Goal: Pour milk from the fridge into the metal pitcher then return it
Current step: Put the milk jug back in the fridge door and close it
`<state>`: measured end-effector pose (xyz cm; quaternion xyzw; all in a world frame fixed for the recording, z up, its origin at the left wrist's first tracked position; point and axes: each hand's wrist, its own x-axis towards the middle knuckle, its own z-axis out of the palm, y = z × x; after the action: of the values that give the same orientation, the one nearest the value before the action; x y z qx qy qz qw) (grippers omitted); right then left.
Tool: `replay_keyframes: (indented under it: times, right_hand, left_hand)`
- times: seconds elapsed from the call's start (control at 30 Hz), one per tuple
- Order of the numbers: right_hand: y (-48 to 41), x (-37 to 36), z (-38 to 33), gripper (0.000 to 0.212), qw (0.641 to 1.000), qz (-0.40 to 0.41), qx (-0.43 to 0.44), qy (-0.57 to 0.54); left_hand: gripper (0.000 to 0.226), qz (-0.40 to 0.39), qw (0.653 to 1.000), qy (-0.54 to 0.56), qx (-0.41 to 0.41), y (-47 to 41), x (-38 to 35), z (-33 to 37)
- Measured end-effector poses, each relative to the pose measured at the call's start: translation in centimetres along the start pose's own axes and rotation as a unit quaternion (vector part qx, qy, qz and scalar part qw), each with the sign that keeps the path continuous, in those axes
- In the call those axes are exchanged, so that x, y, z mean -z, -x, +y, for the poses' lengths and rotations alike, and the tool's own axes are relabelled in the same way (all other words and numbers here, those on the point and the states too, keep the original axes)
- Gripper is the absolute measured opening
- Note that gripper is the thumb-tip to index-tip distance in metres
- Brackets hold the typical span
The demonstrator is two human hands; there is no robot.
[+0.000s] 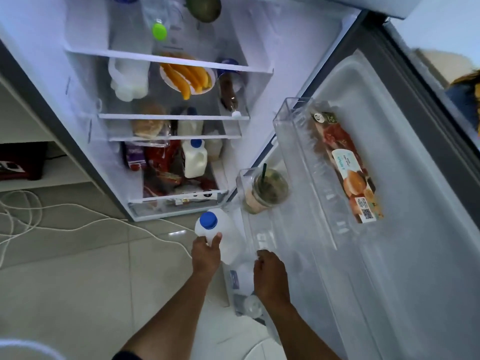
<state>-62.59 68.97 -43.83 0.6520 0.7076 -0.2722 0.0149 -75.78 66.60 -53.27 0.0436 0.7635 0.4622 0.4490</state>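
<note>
**Milk jug in hand at open fridge, pour status unclear**

Far left, one white cable (39, 219) loops over the floor. The fridge (85, 32) stands open w/ three jugs on its shelves: a large jug (128, 79) up top, a mid-shelf jug (191, 128), and a blue-capped jug (194, 159) at the bottom. One plate of yellow fruit slices (187, 76) sits beside the top one.

Below the fridge's front edge, the left hand (206, 253) grips a fourth, the milk jug (205, 231), fingers and thumb wrapped round its shoulder under the blue cap. It's upright, cap on, held over the floor just beside the lower door bin (262, 229). That's four jugs total, two w/ clearly blue caps.

The right hand (270, 274) is at that bin's near end, fingers curled down; whether they hold anything can't be told. Blurred bottle tops lie under it, no. unclear. One iced drink cup (267, 190) w/ straw stands at the bin's far end. An upper door bin (291, 126) holds one food pack (345, 165).

Progress: no metal pitcher in view, so can't say if the pour's done. Likely the jug's either just out or about to go back.
</note>
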Motion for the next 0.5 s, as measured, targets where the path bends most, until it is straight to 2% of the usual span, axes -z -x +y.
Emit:
replay_keyframes:
  times: [0.1,0.23,0.37,0.5]
  right_hand:
    - [-0.6,0.2,-0.1,0.021,1.000,0.013,0.010,0.010]
    - [-1.2,0.5,-0.1,0.014,1.000,0.019,0.005,0.014]
    - [-1.4,0.4,0.0,0.011,1.000,0.010,-0.003,0.011]
    - [-1.5,0.3,0.5,0.012,1.000,0.023,0.017,0.002]
  left_hand:
    - [0.034,-0.010,1.000,0.008,0.003,-1.0,-1.1,-0.7]
    - [0.036,-0.064,0.998,-0.005,-0.022,-2.3,-2.8,-2.2]
    - [0.052,-0.149,0.979,-0.124,-0.058,-4.3,-4.6,-5.1]
    - [0.043,-0.216,0.928,-0.267,-0.146,-4.1,-5.5,-3.7]
